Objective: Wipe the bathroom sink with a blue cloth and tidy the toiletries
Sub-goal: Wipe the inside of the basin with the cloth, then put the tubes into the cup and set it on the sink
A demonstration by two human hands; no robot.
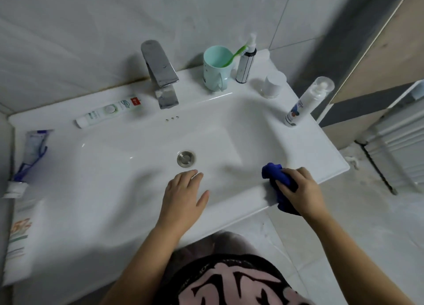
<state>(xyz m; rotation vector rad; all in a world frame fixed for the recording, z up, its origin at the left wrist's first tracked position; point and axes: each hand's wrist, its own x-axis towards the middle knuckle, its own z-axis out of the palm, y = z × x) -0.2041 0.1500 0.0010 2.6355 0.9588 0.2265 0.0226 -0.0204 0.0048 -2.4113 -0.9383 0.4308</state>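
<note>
- Left hand (183, 194): lies flat with the fingers straight, just inside the near wall of the sink (114, 167). Its grip is wide and holds nothing.
- Right hand (300, 190): its grip is closed round the bunched blue cloth (271, 170), which it presses on the near right rim, where the basin meets the flat desk (321, 148).
- Judgement: wiping is in hand at the front edge. The frame does not show which parts are already clean.
- Drain (185, 159): sits mid-basin, just beyond the left fingertips. The basin holds no toiletries.
- Left end of the desk: a crumpled tube (34, 144), a blue toothbrush (29, 164) and a flat packet (18, 235) lie loose, so this end appears untidied.
- Far ledge, left of the tap (160, 72): a toothpaste tube (107, 113) lies on its side.
- Far ledge, right of the tap: a pale green cup (216, 68) holds a green toothbrush (236, 54). Beside it stand a slim spray bottle (246, 66) and a white jar (273, 84).
- Right side: a pump bottle (305, 102) with a clear cap stands alone, apart from the rest.
- Left to do, by judgement: the remaining rim and basin, then gathering the scattered items.
</note>
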